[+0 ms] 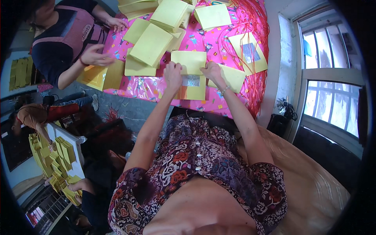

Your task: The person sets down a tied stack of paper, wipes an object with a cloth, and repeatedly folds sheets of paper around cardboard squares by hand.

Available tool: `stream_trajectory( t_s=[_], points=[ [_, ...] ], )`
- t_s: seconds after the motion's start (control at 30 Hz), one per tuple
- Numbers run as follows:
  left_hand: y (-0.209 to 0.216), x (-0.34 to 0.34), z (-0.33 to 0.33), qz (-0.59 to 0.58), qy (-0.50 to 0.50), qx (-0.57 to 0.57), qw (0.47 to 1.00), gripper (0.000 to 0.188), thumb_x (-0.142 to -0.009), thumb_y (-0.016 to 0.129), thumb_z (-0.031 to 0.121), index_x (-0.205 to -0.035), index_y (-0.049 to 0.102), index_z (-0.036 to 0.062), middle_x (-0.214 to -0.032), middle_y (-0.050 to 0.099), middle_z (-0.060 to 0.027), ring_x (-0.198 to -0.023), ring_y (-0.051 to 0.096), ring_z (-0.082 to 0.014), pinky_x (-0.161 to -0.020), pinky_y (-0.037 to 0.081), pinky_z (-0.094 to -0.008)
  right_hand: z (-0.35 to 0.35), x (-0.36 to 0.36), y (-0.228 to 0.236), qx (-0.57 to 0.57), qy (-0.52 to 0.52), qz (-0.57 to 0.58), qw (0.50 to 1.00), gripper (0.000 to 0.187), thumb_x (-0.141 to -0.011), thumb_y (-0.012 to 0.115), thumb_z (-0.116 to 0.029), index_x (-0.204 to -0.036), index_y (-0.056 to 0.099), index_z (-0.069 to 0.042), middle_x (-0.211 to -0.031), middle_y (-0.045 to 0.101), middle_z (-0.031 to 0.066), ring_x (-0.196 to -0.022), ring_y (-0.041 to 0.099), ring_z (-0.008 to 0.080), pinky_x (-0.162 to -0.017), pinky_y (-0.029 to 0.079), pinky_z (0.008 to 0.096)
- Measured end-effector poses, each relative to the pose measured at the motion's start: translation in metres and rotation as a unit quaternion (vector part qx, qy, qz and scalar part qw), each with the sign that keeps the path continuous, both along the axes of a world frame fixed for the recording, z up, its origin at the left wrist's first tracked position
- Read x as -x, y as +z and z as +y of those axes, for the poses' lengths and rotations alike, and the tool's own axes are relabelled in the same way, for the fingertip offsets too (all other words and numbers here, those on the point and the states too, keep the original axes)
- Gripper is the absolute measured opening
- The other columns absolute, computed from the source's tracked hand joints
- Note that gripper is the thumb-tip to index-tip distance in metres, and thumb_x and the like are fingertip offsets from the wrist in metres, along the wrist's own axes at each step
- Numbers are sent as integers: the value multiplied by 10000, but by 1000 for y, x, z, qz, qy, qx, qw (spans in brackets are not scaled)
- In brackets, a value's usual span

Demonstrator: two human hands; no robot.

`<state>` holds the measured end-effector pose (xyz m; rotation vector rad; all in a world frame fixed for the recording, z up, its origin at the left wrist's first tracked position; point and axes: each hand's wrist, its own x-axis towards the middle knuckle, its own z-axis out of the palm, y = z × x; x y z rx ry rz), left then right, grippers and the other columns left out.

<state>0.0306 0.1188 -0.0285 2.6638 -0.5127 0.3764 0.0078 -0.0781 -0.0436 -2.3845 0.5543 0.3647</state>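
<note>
The tabletop (214, 38) wears a glossy pink cover printed with small figures and marks too small to read; its far end is cut off by the upper edge. At its left side stands a co-worker (58, 47), head partly cut off; the apron (80, 36) carries a short line of lettering across the chest. Piles of yellow sheets (152, 45) overlap over the far left part of the tabletop, hiding one another's lower layers; a tangle of red cords (259, 84) hangs down the right side, its far end out of view. A yellow sheet with a window (248, 53) lies at the right by the cords; nearer, a plain yellow sheet (234, 79) is partly hidden by the right hand. The yellow windowed piece (188, 62) lies in the middle at the near edge; its long axis runs near to far, the broad plain panel toward the far side and the clear window (191, 80) toward the near side. The left hand (173, 75) has its grip pinching the left edge, fingertips hard to make out; the right hand (213, 73) has its grip pinching the right edge, some fingers hidden; a thin bracelet (225, 91) circles the right wrist.
</note>
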Motion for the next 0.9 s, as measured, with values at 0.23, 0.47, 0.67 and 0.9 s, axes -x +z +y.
stream_trajectory(
  t_s=[0.23, 0.47, 0.67, 0.9],
  points=[
    [-1, -8, 7, 117, -100, 5, 988, 283, -739, 686, 190, -940, 530, 68, -913, 516, -140, -881, 557, -322, -725, 446, -452, 5, 1, 2, -1, 5, -48, 999, 354, -717, 710, -364, -634, 605, -37, -633, 617, 169, -652, 633, 306, -631, 489, 412],
    [1, -2, -2, 123, -42, 1, 991, 395, -746, 710, 309, -974, 510, 57, -950, 502, -147, -910, 526, -335, -742, 433, -445, 11, 16, 24, -27, -20, -168, 985, 290, -759, 687, -276, -833, 596, -11, -814, 631, 183, -760, 637, 353, -671, 496, 433],
    [1, 1, 1, 106, -43, 15, 993, 384, -750, 709, 300, -976, 512, 60, -951, 495, -149, -914, 513, -327, -757, 422, -437, 33, 22, 52, 37, 88, -199, 975, 257, -783, 673, -208, -917, 552, -25, -916, 607, 168, -815, 628, 366, -704, 500, 448],
    [2, 10, 3, 83, -51, 22, 995, 377, -753, 705, 299, -967, 515, 53, -936, 487, -148, -921, 504, -323, -743, 415, -436, 26, 21, 31, 6, 132, -135, 982, 186, -800, 660, -196, -867, 578, -42, -858, 616, 150, -805, 621, 334, -704, 495, 432]
  ],
)
